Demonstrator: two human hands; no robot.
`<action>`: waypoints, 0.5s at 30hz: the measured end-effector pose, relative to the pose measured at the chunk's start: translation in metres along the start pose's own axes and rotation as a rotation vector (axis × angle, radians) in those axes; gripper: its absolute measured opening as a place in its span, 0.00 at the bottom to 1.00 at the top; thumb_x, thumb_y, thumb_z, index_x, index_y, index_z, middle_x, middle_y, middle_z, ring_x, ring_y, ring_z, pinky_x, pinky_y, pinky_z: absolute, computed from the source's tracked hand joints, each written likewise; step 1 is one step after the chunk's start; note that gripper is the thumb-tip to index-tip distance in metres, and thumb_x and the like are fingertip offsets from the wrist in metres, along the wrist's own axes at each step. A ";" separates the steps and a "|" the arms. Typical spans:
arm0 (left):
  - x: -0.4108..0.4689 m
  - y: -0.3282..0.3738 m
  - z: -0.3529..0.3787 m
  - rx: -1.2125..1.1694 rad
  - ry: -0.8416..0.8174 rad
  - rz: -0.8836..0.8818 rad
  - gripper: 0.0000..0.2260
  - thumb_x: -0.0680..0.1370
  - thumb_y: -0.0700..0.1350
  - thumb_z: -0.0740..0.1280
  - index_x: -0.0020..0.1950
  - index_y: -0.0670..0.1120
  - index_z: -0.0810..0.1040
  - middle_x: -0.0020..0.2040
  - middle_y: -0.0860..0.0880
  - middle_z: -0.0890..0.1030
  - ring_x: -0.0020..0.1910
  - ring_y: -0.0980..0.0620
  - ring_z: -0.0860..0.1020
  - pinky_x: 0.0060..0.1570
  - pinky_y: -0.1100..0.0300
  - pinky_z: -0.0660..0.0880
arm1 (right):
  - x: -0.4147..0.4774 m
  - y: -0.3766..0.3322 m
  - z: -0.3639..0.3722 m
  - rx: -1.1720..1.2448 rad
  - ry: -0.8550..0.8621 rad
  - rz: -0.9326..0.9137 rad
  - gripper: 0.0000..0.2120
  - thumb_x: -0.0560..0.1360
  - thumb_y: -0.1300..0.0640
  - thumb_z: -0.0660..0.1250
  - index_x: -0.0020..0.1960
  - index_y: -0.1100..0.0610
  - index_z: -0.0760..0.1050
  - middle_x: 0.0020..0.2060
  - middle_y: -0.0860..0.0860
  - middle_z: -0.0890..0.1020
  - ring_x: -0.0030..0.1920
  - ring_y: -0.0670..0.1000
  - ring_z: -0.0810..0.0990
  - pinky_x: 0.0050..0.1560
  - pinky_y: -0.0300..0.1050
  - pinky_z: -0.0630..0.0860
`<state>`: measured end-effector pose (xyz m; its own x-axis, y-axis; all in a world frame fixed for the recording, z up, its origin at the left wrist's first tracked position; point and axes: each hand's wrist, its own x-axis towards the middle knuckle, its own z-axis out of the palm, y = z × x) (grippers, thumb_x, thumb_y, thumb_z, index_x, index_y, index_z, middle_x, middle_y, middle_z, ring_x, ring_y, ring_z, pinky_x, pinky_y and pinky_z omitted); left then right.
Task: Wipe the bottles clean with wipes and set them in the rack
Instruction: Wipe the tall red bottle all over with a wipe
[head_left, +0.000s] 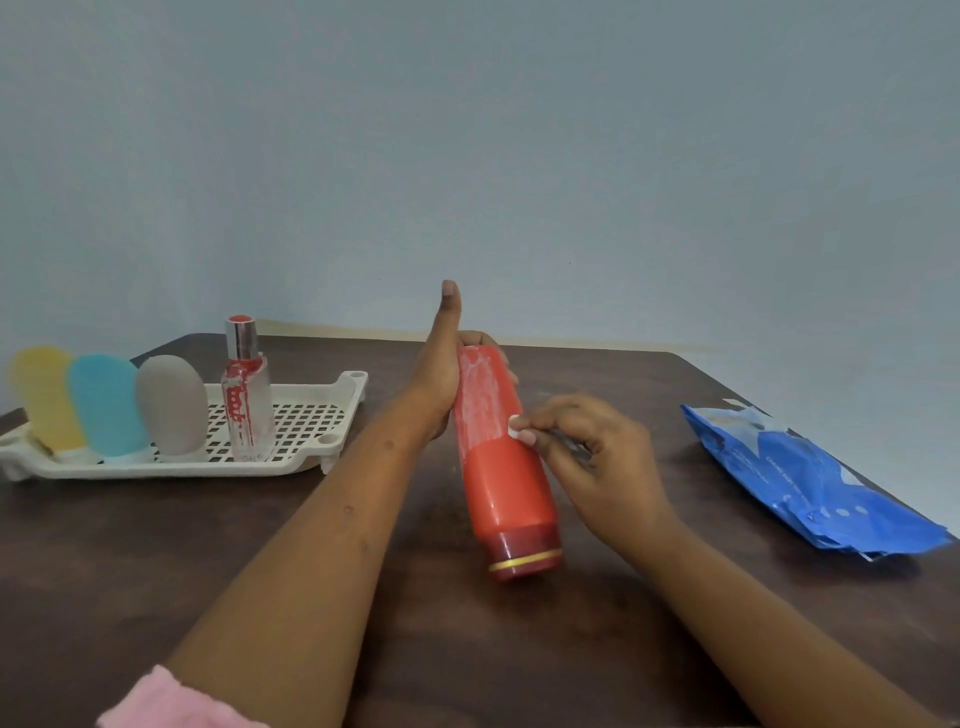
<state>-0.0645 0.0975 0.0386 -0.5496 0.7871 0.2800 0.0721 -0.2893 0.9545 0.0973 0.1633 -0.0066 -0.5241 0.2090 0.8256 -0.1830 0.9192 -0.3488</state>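
Observation:
A red bottle (501, 467) with a dark red, gold-banded cap is held above the table, cap end towards me. White smears cover its far half. My left hand (441, 374) grips that far end, thumb sticking up. My right hand (582, 447) pinches a small white bit of wipe (514, 428) against the bottle's right side. The cream rack (311, 415) at the left holds a yellow bottle (44, 397), a blue bottle (106, 405), a grey bottle (171, 402) and a clear bottle with red print (247, 400).
A blue wipes pack (810, 478) lies on the dark wooden table (156, 545) at the right. A plain grey-blue wall rises behind the table's far edge. A pink sleeve (161, 701) shows at the bottom left.

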 end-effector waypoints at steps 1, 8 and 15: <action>0.000 0.001 -0.001 -0.003 0.019 0.008 0.38 0.77 0.69 0.42 0.34 0.39 0.75 0.31 0.42 0.80 0.28 0.49 0.78 0.33 0.60 0.76 | 0.000 0.000 0.000 -0.002 -0.008 -0.004 0.07 0.73 0.57 0.68 0.49 0.55 0.83 0.46 0.47 0.82 0.48 0.42 0.79 0.50 0.34 0.75; 0.002 -0.001 0.003 -0.035 0.118 0.026 0.37 0.76 0.70 0.42 0.34 0.41 0.74 0.30 0.43 0.81 0.29 0.49 0.79 0.36 0.58 0.76 | 0.000 0.002 0.000 -0.023 0.012 0.015 0.06 0.73 0.59 0.69 0.48 0.55 0.83 0.44 0.46 0.82 0.48 0.41 0.78 0.49 0.28 0.72; 0.005 -0.002 0.010 -0.098 0.150 -0.002 0.37 0.74 0.73 0.45 0.35 0.41 0.74 0.30 0.41 0.81 0.30 0.45 0.80 0.37 0.55 0.77 | 0.001 0.002 -0.002 -0.056 0.047 0.103 0.05 0.73 0.59 0.70 0.48 0.54 0.83 0.44 0.44 0.81 0.47 0.40 0.78 0.49 0.25 0.69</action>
<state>-0.0588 0.1080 0.0389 -0.6681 0.6997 0.2529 -0.0065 -0.3454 0.9384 0.0979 0.1658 -0.0055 -0.4976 0.3178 0.8071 -0.0827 0.9089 -0.4088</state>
